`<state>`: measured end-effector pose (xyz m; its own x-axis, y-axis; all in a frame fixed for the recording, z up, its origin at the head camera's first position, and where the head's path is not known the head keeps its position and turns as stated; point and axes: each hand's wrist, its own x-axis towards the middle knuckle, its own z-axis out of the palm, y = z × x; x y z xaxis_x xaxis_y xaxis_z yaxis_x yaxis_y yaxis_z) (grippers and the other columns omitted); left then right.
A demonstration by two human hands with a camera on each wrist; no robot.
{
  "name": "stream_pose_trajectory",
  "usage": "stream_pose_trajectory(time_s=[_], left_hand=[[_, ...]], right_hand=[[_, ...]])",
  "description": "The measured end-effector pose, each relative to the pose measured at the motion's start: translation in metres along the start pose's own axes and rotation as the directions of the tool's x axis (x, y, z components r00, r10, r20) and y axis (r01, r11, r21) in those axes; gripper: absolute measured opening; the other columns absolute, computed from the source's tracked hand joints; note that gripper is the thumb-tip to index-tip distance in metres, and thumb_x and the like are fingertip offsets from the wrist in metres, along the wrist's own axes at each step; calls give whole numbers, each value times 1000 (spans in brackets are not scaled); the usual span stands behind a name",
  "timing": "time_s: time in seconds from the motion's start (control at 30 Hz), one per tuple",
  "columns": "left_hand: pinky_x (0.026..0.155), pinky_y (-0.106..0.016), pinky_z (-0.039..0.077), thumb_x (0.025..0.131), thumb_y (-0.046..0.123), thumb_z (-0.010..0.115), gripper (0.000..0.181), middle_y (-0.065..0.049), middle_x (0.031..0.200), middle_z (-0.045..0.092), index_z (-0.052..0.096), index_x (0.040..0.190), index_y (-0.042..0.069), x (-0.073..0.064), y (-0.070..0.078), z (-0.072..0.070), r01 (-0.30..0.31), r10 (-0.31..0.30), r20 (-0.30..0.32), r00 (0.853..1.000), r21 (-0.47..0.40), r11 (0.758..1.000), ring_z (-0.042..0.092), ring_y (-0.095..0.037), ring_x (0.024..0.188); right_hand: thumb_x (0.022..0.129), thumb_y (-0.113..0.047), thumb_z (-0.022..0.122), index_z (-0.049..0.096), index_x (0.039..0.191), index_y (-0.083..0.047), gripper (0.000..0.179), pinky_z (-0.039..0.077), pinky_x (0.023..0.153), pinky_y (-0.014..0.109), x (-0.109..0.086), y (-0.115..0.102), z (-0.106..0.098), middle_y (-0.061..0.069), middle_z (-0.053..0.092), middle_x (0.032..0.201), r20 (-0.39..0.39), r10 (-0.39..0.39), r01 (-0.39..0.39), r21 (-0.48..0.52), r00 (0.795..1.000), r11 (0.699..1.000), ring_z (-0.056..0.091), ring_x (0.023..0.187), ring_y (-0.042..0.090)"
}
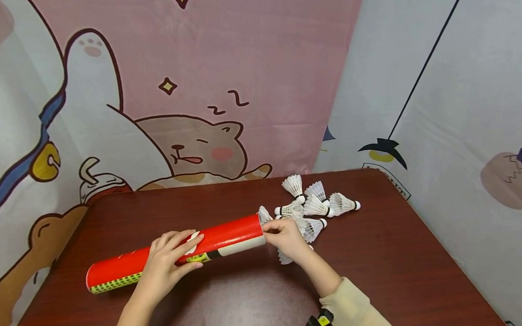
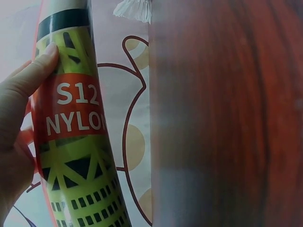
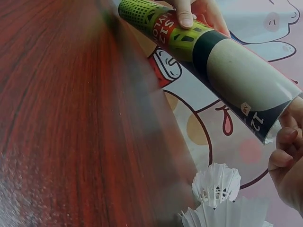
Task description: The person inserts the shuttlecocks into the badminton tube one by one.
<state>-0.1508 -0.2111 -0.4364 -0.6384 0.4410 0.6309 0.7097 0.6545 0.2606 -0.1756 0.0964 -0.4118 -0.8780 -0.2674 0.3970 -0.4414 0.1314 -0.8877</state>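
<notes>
A red, white and yellow-green shuttlecock tube (image 1: 238, 232) slants over the table, its right end higher in the head view. My left hand (image 1: 166, 261) grips it around the middle; in the left wrist view the thumb (image 2: 45, 61) lies along the printed side marked S12 NYLON. My right hand (image 1: 288, 238) is at the tube's right end. Its fingertips reach into the mouth in the right wrist view, with the other fingers (image 3: 284, 158) curled outside. I cannot tell whether those hidden fingertips hold anything. White shuttlecocks (image 1: 317, 207) lie in a loose pile just beyond this hand.
The dark red-brown wooden table (image 1: 405, 254) spans the space below both hands. Cartoon-printed cloth (image 1: 254, 58) hangs close behind its back edge and along the sides. A black wrist strap (image 1: 320, 323) with a yellow mark sits by the right sleeve.
</notes>
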Motion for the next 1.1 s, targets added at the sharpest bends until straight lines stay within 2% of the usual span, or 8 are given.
stream_pose_trajectory(time_s=[0.27, 0.43, 0.5, 0.6, 0.73, 0.8, 1.0, 1.1], left_hand=[[86, -49, 30, 81, 54, 63, 58, -2, 125, 59, 64, 128, 21, -1, 0, 1, 8, -8, 8, 1000, -4, 1000, 48, -25, 108], [87, -49, 31, 66, 32, 86, 67, -4, 124, 59, 64, 129, 21, -1, -1, 2, 24, -24, 18, 1000, -10, 1000, 48, -24, 108], [87, -49, 31, 59, 21, 90, 74, -5, 124, 59, 64, 129, 21, -1, -1, 2, 30, -30, 24, 999, -13, 999, 48, -24, 108], [87, -49, 31, 59, 20, 90, 76, -5, 124, 59, 63, 129, 22, -1, -1, 3, 34, -34, 33, 999, -9, 999, 48, -24, 109], [87, -50, 30, 62, 23, 89, 73, -6, 125, 59, 63, 130, 21, -1, -1, 3, 39, -39, 31, 999, -11, 999, 48, -25, 109], [88, -50, 30, 67, 31, 86, 67, -5, 125, 59, 63, 130, 21, -1, -1, 2, 41, -41, 28, 999, -7, 999, 48, -25, 110], [88, -50, 30, 82, 59, 57, 60, -4, 124, 59, 64, 129, 21, -2, -2, 2, 41, -41, 17, 999, -4, 999, 48, -25, 109], [88, -50, 30, 82, 60, 53, 62, -3, 125, 59, 64, 129, 21, -2, -2, 2, 43, -43, 19, 999, -6, 999, 48, -26, 109]], right_hand=[[75, 16, 64, 68, 78, 15, 5, 45, 63, 20, 4, 7, 0, 16, 68, 73, 88, 59, -64, 57, 994, 996, 55, 67, 3], [77, 15, 63, 68, 81, 17, 7, 46, 66, 20, 3, 9, -2, 17, 69, 78, 117, 64, -72, 71, 991, 995, 57, 71, 2], [78, 16, 62, 68, 83, 17, 8, 47, 68, 20, 2, 11, -3, 19, 69, 80, 131, 42, -52, 71, 990, 996, 58, 73, 1], [79, 17, 60, 67, 85, 18, 9, 47, 69, 20, 0, 11, -6, 21, 68, 82, 146, 17, -27, 63, 989, 998, 58, 75, 1], [81, 15, 63, 67, 89, 17, 9, 47, 70, 20, -4, 6, -12, 20, 68, 85, 125, 22, -25, 19, 992, 1000, 57, 77, -1], [82, 12, 66, 69, 91, 15, 10, 47, 69, 22, -6, 2, -16, 19, 69, 85, 103, 13, -11, -18, 995, 1000, 58, 78, -1], [80, 5, 72, 72, 93, 9, 13, 45, 59, 26, -9, -6, -32, 18, 70, 87, 17, -33, 34, -94, 999, 995, 55, 68, 6], [79, 6, 73, 72, 91, 9, 13, 41, 52, 23, -11, -7, -43, 17, 70, 84, -52, -26, 21, -99, 998, 995, 50, 59, 9]])
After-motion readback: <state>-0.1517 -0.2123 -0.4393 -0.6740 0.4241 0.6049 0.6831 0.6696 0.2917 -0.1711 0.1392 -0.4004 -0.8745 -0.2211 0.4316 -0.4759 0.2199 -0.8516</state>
